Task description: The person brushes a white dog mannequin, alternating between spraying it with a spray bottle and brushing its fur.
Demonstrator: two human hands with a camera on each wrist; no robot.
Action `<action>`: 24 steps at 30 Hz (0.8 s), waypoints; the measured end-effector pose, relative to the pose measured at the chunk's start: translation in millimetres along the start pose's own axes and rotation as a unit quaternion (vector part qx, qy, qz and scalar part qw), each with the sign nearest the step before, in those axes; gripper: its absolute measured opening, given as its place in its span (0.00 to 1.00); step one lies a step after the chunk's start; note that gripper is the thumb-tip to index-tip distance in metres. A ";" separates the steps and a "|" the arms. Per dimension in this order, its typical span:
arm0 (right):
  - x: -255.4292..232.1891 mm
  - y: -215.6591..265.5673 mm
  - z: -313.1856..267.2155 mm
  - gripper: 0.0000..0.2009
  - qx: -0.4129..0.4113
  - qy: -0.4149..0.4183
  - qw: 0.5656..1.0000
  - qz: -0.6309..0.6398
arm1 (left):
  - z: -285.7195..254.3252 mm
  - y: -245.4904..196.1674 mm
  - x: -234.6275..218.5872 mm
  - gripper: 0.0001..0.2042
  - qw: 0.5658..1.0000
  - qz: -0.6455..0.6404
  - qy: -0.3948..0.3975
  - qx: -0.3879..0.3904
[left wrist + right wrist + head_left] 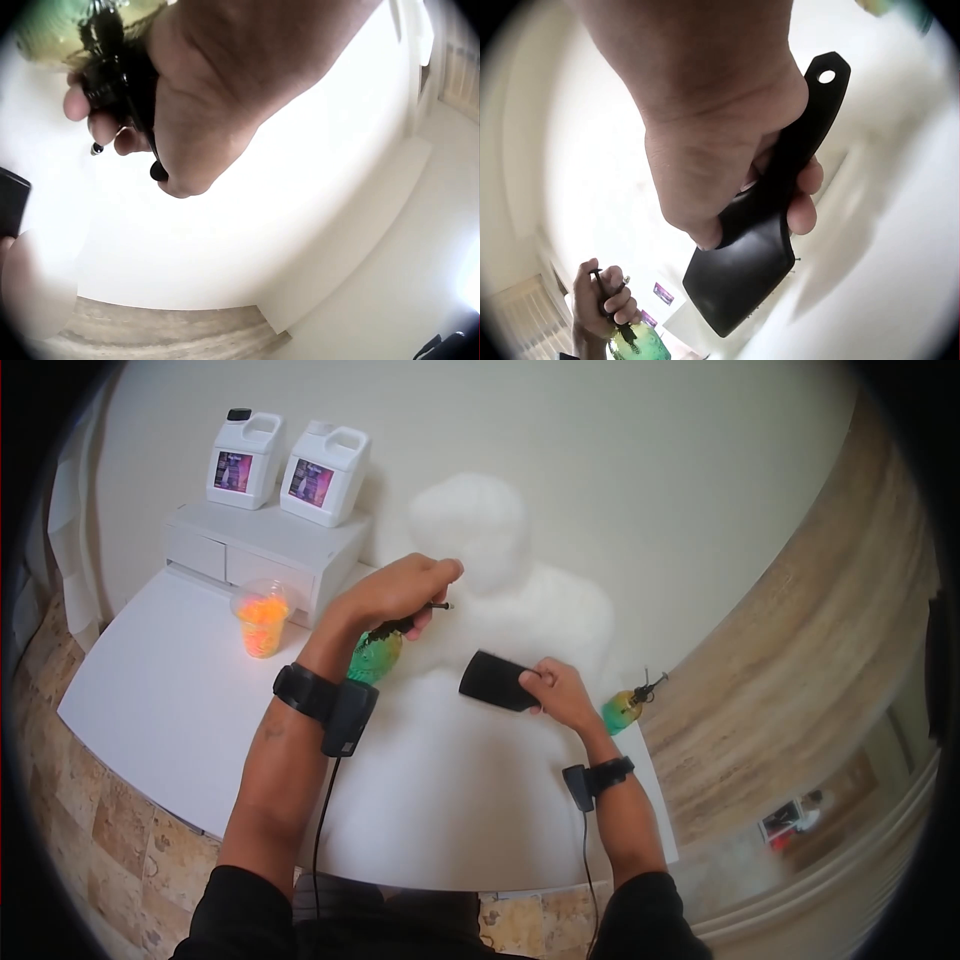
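Head view: black-capped jug (pixel 232 472) and white-capped jug (pixel 325 478) stand on a white drawer unit (pixel 267 572) at the far left corner of the table (pixel 140 680). Clear cup (pixel 262 622) with bright orange-yellow contents just beside the unit. 2nd bottle (pixel 620 712), green and yellow with black pump, near the right edge. Pale head-and-shoulders form (pixel 468 525) at the far side, outline hazy, details unclear. Left wrist partly blocks the held bottle (pixel 375 660).

Left hand (pixel 400 595) grasping the held bottle, fingers curled round its black pump. Right hand (pixel 555 695) grasping the brush (pixel 492 680) in front of the pale form, above the table's middle.

Brush: glossy black, wide flared back, handle with 1 hole at the end, a few pins showing along 1 side in the right wrist view. Held bottle: green to yellow, see-through, textured, nozzle out to the side.

Table white, smooth, near edge curved in this view. Cream wall (pixel 700 460), brown streaked surface (pixel 780 620) at right, pale curtain (pixel 70 510) at left, brown patterned floor (pixel 130 820).
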State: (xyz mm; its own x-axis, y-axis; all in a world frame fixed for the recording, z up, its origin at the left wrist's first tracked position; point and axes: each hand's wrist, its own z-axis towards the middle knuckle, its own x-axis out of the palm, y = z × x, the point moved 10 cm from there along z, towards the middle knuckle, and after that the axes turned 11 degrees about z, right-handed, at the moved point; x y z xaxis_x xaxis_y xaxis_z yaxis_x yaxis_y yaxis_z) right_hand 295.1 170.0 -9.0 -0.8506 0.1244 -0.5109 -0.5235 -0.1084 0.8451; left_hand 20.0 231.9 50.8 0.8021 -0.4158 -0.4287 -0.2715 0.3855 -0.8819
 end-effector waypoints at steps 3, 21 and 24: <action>-14.6 20.1 5.6 0.16 -0.052 -0.057 0.994 0.083 | 4.2 2.6 -4.5 0.24 0.999 -0.026 -0.027 0.005; 1.5 20.4 4.7 0.19 -0.013 0.007 0.998 -0.056 | -7.4 -3.3 -28.6 0.21 0.993 -0.003 -0.117 0.012; -12.3 47.4 11.5 0.17 -0.087 -0.060 0.994 0.011 | -7.0 -11.4 -48.0 0.23 0.983 -0.025 -0.180 0.039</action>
State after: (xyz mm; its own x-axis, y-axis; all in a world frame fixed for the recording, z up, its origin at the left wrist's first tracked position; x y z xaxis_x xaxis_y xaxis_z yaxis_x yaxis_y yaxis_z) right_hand 281.3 174.7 39.1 -0.8555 0.2359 -0.4608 -0.5139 -0.2794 0.8110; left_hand -19.1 241.8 80.1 0.9533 -0.1230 -0.2758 -0.1968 0.4396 -0.8764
